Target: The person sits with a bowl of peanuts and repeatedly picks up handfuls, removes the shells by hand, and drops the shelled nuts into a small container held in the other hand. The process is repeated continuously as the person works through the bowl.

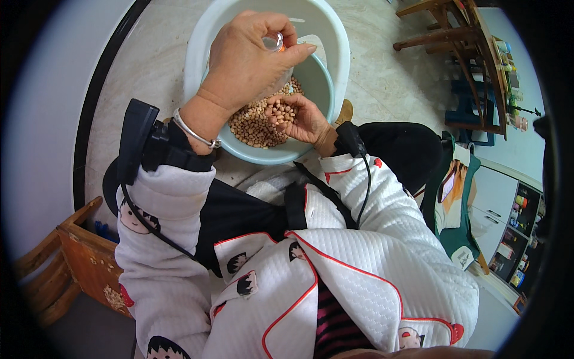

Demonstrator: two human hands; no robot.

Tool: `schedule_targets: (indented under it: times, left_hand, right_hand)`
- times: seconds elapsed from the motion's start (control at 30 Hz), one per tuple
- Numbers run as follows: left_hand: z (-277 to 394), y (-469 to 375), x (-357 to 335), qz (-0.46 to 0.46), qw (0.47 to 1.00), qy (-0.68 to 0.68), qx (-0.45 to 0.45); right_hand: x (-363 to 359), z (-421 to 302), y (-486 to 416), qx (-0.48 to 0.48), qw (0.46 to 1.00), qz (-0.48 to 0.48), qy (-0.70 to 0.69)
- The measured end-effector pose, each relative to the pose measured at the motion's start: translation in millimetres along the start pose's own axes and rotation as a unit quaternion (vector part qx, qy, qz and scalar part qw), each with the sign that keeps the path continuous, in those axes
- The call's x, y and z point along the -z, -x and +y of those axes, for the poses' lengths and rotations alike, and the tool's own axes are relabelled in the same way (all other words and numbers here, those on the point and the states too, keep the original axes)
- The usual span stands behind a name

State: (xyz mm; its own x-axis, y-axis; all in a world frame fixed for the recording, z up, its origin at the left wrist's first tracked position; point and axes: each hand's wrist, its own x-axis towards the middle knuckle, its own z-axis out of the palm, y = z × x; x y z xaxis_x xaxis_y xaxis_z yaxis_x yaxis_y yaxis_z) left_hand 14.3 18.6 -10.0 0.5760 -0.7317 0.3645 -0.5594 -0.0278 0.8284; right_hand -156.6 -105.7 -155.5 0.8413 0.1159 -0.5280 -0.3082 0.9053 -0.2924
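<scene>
My left hand is raised over a light-blue basin, its fingers wrapped around a clear plastic bottle. A bit of orange shows beside the bottle's round end, and most of its body is hidden by the hand. Shelled peanuts cover much of the basin's bottom. Lower and to the right, my right hand is cupped palm up, with a handful of peanuts in it. The basin sits inside a larger white tub. At the basin's far side is a pale, flat piece, partly hidden.
A wooden chair stands at the lower left, with small pale bits on its seat. Wooden furniture and a blue plastic stool are at the upper right. A green chair holding cloths stands at my right, before a white cabinet.
</scene>
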Motion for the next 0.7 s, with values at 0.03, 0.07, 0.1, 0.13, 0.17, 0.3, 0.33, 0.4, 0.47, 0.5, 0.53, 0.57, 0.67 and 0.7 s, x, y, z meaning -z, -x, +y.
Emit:
schedule_targets:
  times: [0.03, 0.07, 0.1, 0.13, 0.17, 0.3, 0.33, 0.4, 0.47, 0.5, 0.53, 0.57, 0.67, 0.7]
  left_hand:
    - [0.0, 0.3, 0.0, 0.004, 1.000, 0.004, -0.003]
    - [0.0, 0.2, -0.3, 0.006, 1.000, 0.004, -0.004]
    - [-0.3, 0.3, -0.5, 0.008, 1.000, 0.013, -0.004]
    - [-0.7, 0.5, -0.6, 0.008, 1.000, 0.016, -0.003]
    - [-1.2, 0.6, -0.7, 0.010, 1.000, 0.019, -0.007]
    - [-3.9, 0.6, -0.4, 0.012, 1.000, 0.026, -0.003]
    - [-4.2, -0.3, -1.3, 0.018, 0.999, 0.033, 0.001]
    - [-4.1, -1.6, -2.4, 0.025, 0.999, 0.035, 0.003]
    - [-3.1, -1.4, -2.5, 0.027, 0.999, 0.025, -0.001]
    - [-2.3, -0.9, -2.2, 0.020, 0.999, 0.029, 0.004]
    - [-1.6, 0.0, -2.0, 0.012, 0.999, 0.032, 0.009]
    - [-1.1, 0.8, -1.6, 0.010, 0.999, 0.033, 0.007]
    - [-1.6, 1.6, -2.0, 0.020, 0.999, 0.027, -0.006]
    - [-2.5, 0.8, -2.8, 0.019, 0.999, 0.033, 0.009]
  right_hand:
    - [-4.2, -0.7, 1.3, 0.004, 1.000, -0.010, -0.019]
    - [-7.9, -2.3, 2.7, 0.003, 0.999, -0.029, -0.041]
    - [-11.4, -4.6, 3.5, 0.006, 0.997, -0.047, -0.065]
    - [-14.9, -4.2, 5.7, 0.025, 0.998, -0.014, -0.048]
    - [-18.2, -5.4, 7.3, 0.027, 0.997, -0.026, -0.075]
    - [-32.7, -10.0, 16.8, 0.032, 0.984, -0.084, -0.153]
    - [-36.8, -11.3, 19.9, 0.031, 0.981, -0.105, -0.160]
    - [-45.7, -12.4, 24.9, 0.019, 0.965, -0.166, -0.201]
    - [-55.7, -9.8, 30.0, 0.029, 0.967, -0.140, -0.212]
    - [-61.3, -8.6, 31.9, 0.030, 0.966, -0.129, -0.223]
    - [-67.3, -8.3, 32.9, 0.027, 0.961, -0.137, -0.239]
    - [-73.8, -7.9, 35.1, 0.034, 0.959, -0.134, -0.246]
    - [-96.4, -14.4, 47.6, 0.053, 0.952, -0.137, -0.267]
    - [-105.5, -19.7, 50.2, 0.071, 0.952, -0.132, -0.268]
